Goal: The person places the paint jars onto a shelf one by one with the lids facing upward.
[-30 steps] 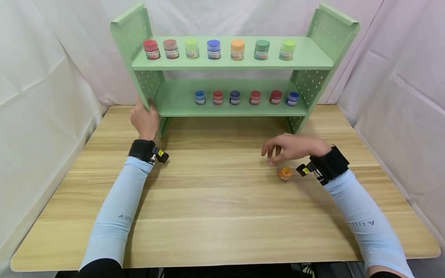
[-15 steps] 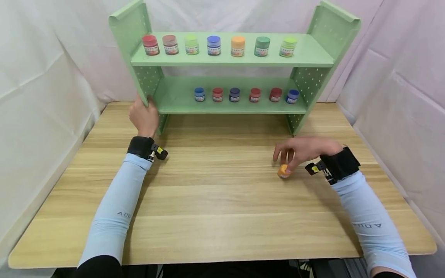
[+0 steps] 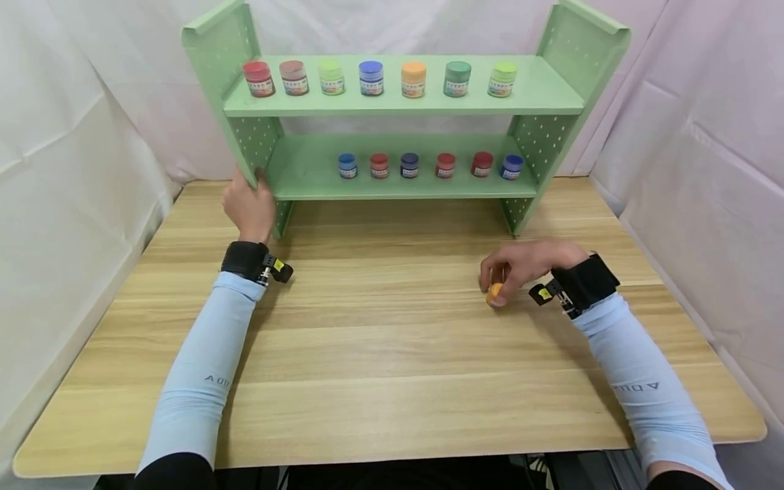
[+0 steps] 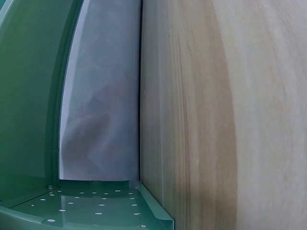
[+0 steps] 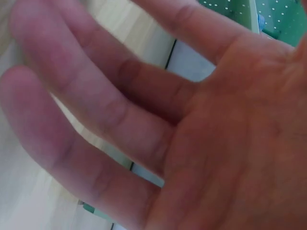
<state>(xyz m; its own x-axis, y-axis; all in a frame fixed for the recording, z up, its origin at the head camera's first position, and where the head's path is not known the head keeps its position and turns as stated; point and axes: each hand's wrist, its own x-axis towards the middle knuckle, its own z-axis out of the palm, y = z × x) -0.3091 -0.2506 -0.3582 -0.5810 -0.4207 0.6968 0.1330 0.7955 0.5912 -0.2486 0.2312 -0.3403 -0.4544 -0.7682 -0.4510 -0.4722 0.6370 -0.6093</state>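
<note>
In the head view, my left hand [image 3: 250, 207] grips the lower front edge of the left side panel of a light green two-tier shelf [image 3: 404, 192]. Its fingertips are hidden behind the panel. My right hand [image 3: 523, 264] pinches a small orange paint jar [image 3: 493, 295] between thumb and fingers, at or just above the wooden table. Most of the jar is covered by the hand. The right wrist view shows the palm and curved fingers [image 5: 96, 110], with no jar visible. The left wrist view shows the shelf's perforated panel [image 4: 91, 206] beside the table, but not the hand.
Several large jars, such as an orange one [image 3: 413, 79], stand in a row on the upper tier. Smaller blue and red jars [image 3: 445, 165] line the lower tier. White cloth [image 3: 79, 136] hangs around the table [image 3: 367, 354].
My right hand has moved slightly right, come down over the orange paint jar, and closed thumb and fingers on it. The left hand keeps its grip on the shelf.
</note>
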